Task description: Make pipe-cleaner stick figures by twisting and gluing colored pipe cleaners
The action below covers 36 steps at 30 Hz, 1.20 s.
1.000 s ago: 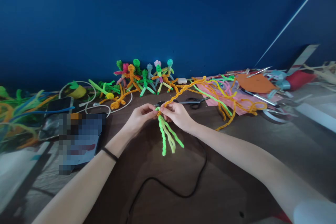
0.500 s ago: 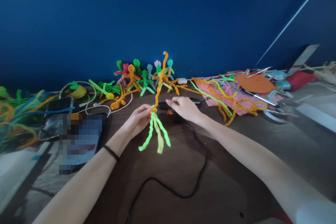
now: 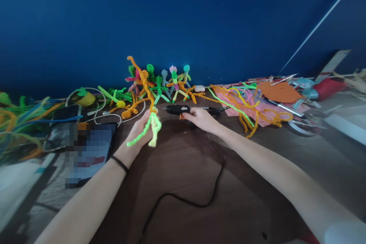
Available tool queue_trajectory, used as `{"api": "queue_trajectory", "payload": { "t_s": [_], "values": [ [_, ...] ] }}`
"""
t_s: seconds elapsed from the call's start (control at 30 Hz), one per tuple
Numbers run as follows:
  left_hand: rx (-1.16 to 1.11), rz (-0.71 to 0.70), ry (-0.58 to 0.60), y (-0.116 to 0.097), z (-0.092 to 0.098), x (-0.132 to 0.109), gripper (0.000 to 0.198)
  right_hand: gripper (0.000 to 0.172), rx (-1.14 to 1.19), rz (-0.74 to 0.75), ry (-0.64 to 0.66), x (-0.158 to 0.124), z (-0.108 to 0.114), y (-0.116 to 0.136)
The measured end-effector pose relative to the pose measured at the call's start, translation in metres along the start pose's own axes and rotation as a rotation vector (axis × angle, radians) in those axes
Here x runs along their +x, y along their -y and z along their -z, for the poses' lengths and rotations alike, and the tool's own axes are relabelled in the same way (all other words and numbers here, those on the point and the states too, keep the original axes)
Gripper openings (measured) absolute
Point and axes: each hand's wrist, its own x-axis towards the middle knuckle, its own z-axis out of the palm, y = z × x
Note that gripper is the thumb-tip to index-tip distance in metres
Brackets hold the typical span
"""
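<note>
My left hand (image 3: 142, 126) is closed around the joint of a pipe cleaner figure (image 3: 154, 116). Its light green and pale yellow legs hang down over my fingers. A long orange stem rises from the joint and leans to the left. In my right hand (image 3: 202, 119) is a black glue gun (image 3: 177, 109) with an orange trigger, its nozzle pointing left toward the figure but apart from it. A black cord (image 3: 188, 203) loops over the dark table below. Behind the hands several finished pipe cleaner figures (image 3: 159, 88) stand against the blue wall.
To the left lie a tablet-like device (image 3: 95, 156), a dark phone (image 3: 61, 131), a white cable (image 3: 104, 99) and a blurred heap of pipe cleaners (image 3: 17, 122). On the right are loose orange pipe cleaners (image 3: 254, 116), pink sheets (image 3: 225, 103), an orange sheet (image 3: 280, 91) and scissors (image 3: 307, 125).
My left hand has moved a little left and turned, tilting the figure's orange stem leftward. The glue gun is now raised and level in my right hand, pointing left.
</note>
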Motion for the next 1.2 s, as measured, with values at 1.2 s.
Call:
{"api": "queue_trajectory", "payload": {
  "t_s": [1.2],
  "values": [
    [0.235,0.101,0.003,0.004,-0.011,-0.010,0.011,0.019,1.185,0.113,0.633,-0.006,-0.017,-0.005]
  ]
}}
